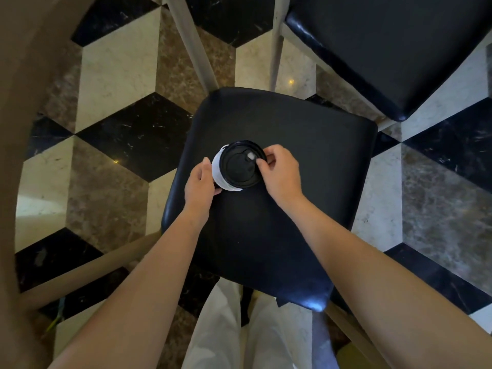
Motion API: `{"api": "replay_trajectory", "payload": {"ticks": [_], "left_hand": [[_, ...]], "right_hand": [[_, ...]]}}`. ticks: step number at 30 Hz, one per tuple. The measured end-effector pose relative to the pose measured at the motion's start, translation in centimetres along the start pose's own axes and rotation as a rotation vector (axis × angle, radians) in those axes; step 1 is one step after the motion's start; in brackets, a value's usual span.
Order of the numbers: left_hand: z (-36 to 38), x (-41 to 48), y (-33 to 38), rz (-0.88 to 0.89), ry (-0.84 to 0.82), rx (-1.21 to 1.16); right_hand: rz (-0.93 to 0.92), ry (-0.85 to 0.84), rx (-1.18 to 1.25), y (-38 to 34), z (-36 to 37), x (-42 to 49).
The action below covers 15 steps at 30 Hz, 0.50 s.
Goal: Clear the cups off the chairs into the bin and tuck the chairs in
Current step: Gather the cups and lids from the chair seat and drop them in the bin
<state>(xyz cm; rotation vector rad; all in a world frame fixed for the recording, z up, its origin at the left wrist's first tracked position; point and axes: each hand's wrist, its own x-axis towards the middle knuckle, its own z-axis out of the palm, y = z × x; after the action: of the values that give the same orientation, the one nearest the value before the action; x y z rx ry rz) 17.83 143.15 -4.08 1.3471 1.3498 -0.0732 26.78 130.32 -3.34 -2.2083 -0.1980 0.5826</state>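
A white paper cup with a black lid [239, 165] stands upright on the black padded seat of the near chair [306, 209]. My left hand [201, 182] wraps the cup's left side, with the thumb against the white wall. My right hand [279, 173] pinches the lid's right rim between thumb and fingers. A second chair with a black seat [386, 49] stands at the upper right, touching nothing on the near one. No bin is in view.
The floor [119, 75] is marble tile in black, cream and brown. Pale wooden chair legs [191, 43] cross the top. A brown curved edge [16, 129] fills the left side. My white trousers [226, 328] show at the bottom.
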Motion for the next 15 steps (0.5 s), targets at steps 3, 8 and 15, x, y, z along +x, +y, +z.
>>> {"api": "replay_trajectory", "payload": {"ticks": [3, 8, 15], "left_hand": [[-0.2, -0.2, -0.3, 0.027, -0.045, -0.011], [0.2, -0.2, -0.4, 0.048, -0.038, 0.028], [0.7, -0.5, -0.3, -0.007, -0.07, 0.04]], "right_hand": [[-0.006, -0.038, -0.105, -0.1, 1.6, -0.2], [0.045, -0.123, -0.097, 0.2, 2.7, -0.4], [0.17, -0.173, 0.059, 0.2, 2.4, -1.1]]}}
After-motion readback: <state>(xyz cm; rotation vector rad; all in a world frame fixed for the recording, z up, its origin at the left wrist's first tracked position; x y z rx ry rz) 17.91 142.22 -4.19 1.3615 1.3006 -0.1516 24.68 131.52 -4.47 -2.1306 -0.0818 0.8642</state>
